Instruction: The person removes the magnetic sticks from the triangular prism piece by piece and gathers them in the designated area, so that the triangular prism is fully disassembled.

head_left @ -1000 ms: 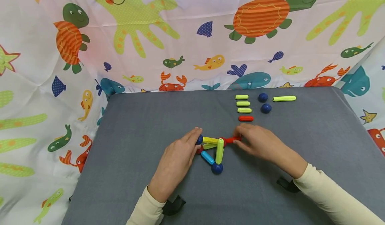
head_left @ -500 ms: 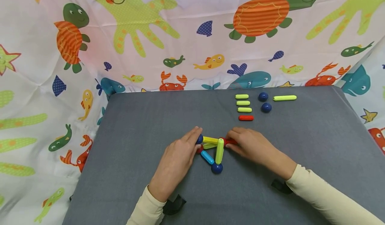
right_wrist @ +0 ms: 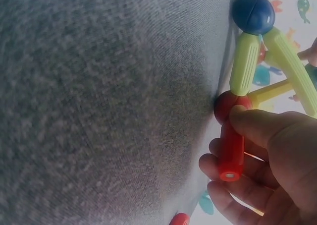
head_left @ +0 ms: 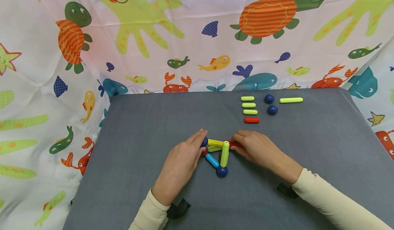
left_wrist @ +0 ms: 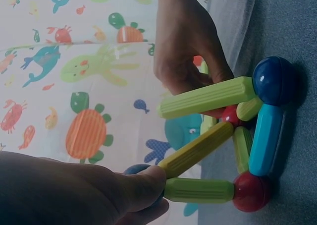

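Magnetic rods and balls are joined in a small frame on the grey-covered table. My left hand point(head_left: 181, 166) pinches the blue ball point(head_left: 204, 141) at its raised left corner. My right hand point(head_left: 261, 151) grips a short red magnetic rod point(right_wrist: 232, 153), thumb where the rod meets a red ball point(right_wrist: 227, 106). From that ball run a yellow rod point(left_wrist: 195, 149) to the held blue ball and a short green rod point(right_wrist: 244, 64). A second blue ball point(head_left: 222, 171) sits at the near corner, bearing a light blue rod point(head_left: 212, 160) and an upward-leaning long green rod point(head_left: 225, 154).
Toward the back right lie several short green rods point(head_left: 248, 105), a loose red rod point(head_left: 251, 120), two blue balls point(head_left: 272, 109) and a long green rod point(head_left: 290, 100). A cloth printed with sea animals point(head_left: 147, 69) hangs behind and left of the table point(head_left: 138, 120).
My right hand has moved left along the red rod, up to the red ball, and its fingers now cover most of the rod from above. The left hand stays in place.
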### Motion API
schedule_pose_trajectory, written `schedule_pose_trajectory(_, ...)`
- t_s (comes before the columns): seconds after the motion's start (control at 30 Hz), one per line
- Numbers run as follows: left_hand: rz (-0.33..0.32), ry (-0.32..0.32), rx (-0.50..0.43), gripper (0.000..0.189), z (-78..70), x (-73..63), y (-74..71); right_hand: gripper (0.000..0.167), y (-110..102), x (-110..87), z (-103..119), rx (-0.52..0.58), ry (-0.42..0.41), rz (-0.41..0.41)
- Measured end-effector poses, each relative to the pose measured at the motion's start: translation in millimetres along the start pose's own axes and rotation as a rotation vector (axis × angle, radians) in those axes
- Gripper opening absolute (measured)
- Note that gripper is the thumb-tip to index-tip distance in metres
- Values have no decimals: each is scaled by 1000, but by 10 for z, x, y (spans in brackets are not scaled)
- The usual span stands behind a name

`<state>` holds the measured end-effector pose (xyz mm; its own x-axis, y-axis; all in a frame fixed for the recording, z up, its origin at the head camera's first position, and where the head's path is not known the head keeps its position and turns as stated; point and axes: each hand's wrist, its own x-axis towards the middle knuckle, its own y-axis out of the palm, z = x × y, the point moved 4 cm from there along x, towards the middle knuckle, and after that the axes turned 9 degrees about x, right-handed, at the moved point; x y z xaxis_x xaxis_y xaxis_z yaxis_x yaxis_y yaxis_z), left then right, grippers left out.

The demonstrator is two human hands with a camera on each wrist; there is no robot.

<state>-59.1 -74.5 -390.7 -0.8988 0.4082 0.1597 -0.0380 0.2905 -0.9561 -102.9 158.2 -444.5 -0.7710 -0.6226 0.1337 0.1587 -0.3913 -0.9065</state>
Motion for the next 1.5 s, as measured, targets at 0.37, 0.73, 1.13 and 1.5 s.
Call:
schedule_pose_trajectory(0.37,6,6,8,49,5,4,-13,18,1,-2,-22,-15,-12,5)
schedule_pose_trajectory(0.73,9,-4,-4,50,5,12,-10,28,-174,-110,-306,40,79,-71)
schedule_pose_trajectory(1.13,15,-8,-11,51,0,13,-9,27,-262,-160,-580,-6,187,-116)
schedule_pose_trajectory(1.5,20,-6,-6,50,-7,5,-4,29,-264,-129,-655,-121,145,-140)
